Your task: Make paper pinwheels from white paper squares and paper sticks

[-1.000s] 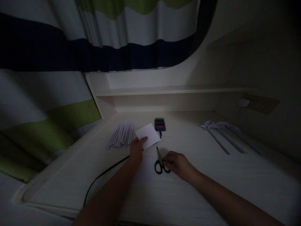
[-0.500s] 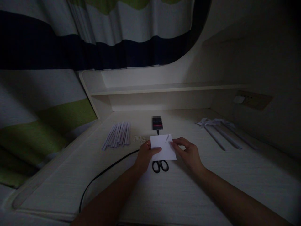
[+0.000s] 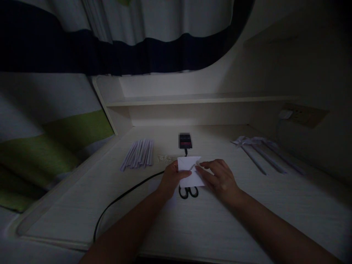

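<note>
A small white sheet of paper (image 3: 189, 180) is held up above the desk, with slits or folded flaps at its upper part. My left hand (image 3: 172, 178) grips its left edge, thumb on top and fingers behind. My right hand (image 3: 218, 176) pinches a flap near the paper's upper right with thumb and forefinger. Beneath the paper lie scissors, whose black handles (image 3: 188, 192) show below its lower edge; the blades are hidden.
Rolled white paper sticks (image 3: 139, 154) lie at the left, beside small pale pieces (image 3: 164, 158). Paper pinwheel-like shapes on sticks (image 3: 254, 146) rest at the right. A dark device (image 3: 185, 140) with a black cable (image 3: 123, 199) sits behind the paper, before a shelf (image 3: 176, 99).
My right hand has moved inward over the paper, bending its upper right corner flap toward the middle. My left hand keeps its hold. The view has tilted slightly down.
</note>
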Demonstrator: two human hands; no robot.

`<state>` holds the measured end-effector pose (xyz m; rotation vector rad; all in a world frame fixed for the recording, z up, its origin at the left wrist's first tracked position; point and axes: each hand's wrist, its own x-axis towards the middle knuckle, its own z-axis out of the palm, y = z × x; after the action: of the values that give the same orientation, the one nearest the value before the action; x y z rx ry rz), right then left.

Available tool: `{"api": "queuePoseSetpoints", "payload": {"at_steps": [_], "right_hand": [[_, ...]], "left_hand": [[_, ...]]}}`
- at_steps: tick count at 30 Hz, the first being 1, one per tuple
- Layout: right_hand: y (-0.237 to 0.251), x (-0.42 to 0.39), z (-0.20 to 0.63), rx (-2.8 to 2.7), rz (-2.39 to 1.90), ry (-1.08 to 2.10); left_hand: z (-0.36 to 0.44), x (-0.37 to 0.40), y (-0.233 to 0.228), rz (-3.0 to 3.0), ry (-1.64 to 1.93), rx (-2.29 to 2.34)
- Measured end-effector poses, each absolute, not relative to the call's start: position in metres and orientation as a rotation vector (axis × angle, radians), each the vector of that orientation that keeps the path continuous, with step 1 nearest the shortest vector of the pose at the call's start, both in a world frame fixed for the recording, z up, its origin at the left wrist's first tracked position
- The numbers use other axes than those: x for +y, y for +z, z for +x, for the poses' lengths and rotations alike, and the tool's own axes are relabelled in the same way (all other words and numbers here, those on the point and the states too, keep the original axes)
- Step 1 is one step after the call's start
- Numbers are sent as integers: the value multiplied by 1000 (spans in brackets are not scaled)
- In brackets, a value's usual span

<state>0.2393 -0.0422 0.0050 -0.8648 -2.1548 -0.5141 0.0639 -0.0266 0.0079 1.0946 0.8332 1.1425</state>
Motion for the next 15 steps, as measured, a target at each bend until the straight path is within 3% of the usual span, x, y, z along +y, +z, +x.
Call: {"api": "queuePoseSetpoints", "payload": {"at_steps": [15], "right_hand": [[16, -50, 235, -2240, -843, -705]], "left_hand": [[64, -30, 15, 1054, 1141, 754]]}}
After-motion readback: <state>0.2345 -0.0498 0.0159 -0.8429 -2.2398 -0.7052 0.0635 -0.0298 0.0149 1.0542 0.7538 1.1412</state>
